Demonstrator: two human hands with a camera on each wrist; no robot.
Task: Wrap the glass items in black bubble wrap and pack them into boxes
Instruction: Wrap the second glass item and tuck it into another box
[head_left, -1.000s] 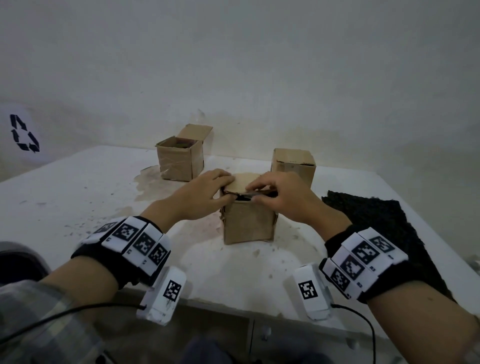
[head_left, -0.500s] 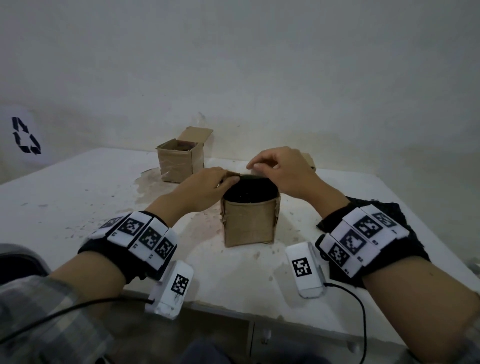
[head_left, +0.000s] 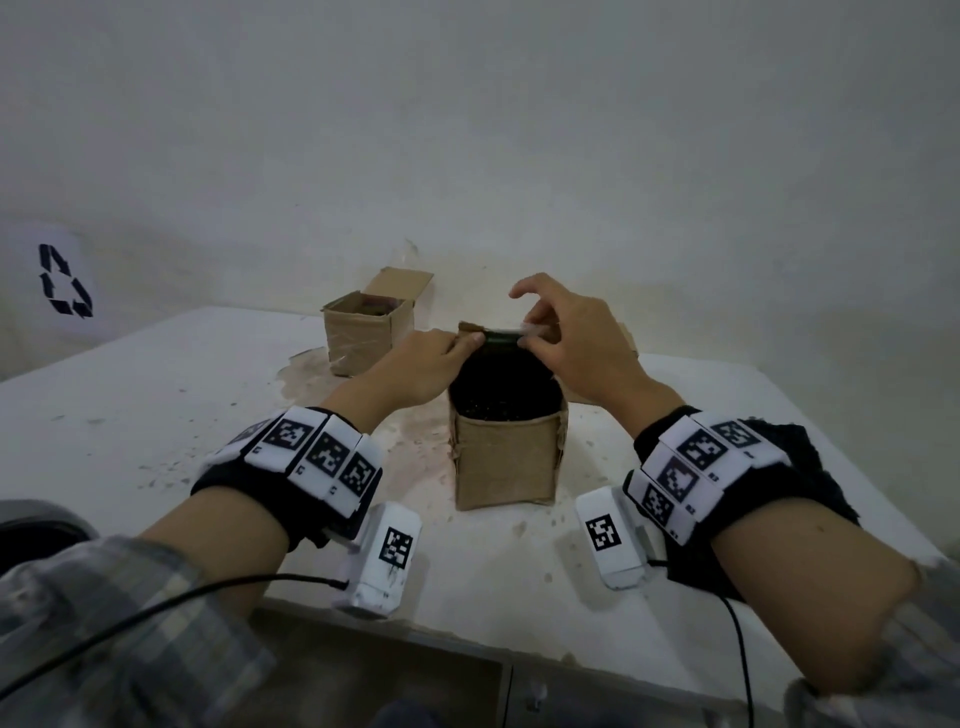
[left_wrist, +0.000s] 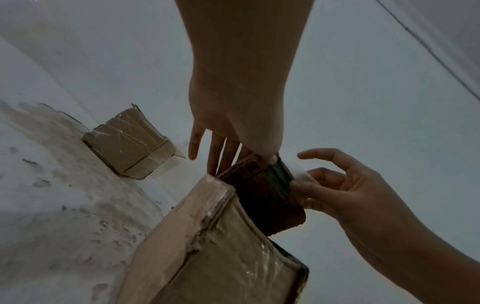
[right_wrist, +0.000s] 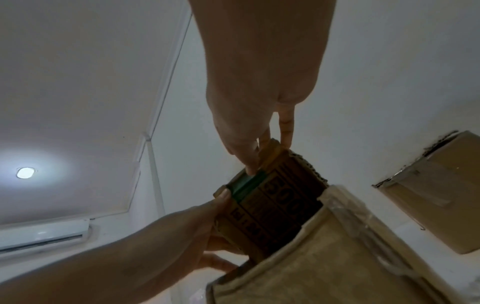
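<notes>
A stained white table (head_left: 156, 415) carries three cardboard boxes (head_left: 506, 457) and black bubble wrap (head_left: 800, 467).

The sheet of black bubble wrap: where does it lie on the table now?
In the head view the black bubble wrap lies on the table's right side, partly under the right forearm, right of the near box.

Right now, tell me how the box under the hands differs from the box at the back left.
The near box has its flap raised and pinched by the left hand and right hand; the back-left box stands untouched. The near box shows black wrap filling its opening; what lies inside the back-left box cannot be made out. Both are small brown cardboard boxes, open, on the white table.
</notes>
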